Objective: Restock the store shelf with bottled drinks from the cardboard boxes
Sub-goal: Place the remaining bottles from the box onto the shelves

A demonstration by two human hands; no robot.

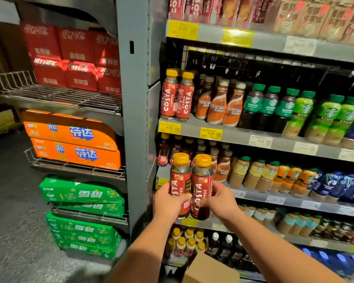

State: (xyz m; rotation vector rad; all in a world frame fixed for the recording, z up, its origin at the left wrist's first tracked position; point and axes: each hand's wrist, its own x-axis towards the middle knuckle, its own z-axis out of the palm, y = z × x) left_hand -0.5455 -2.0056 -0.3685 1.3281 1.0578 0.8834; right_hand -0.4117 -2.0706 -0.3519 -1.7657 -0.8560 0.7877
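COSTA COFFEE is on the two red bottles (pixel 200 188) up front and on two shelf bottles (pixel 185 99), NESCAFE is on the brown bottles (pixel 219 107), 4.99 is on a yellow tag (pixel 211 133), and Coca-Cola is on a red box (pixel 79 76).

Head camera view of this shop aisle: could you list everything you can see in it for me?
held Costa bottles: two, red labels, yellow caps, in front of the shelves
shelved Costa bottles: two in front, red, left end of upper drinks shelf
Nescafe bottles: several, orange-brown, right of those
Starbucks bottles: several, green, further right
price tags: many, yellow or white, shelf edges
red cases: several, top rack on the left
orange cases: two, middle rack
green cases: several, lower racks
cardboard box: one, brown, bottom edge
left hand: fingers round one held bottle
right hand: fingers round the other
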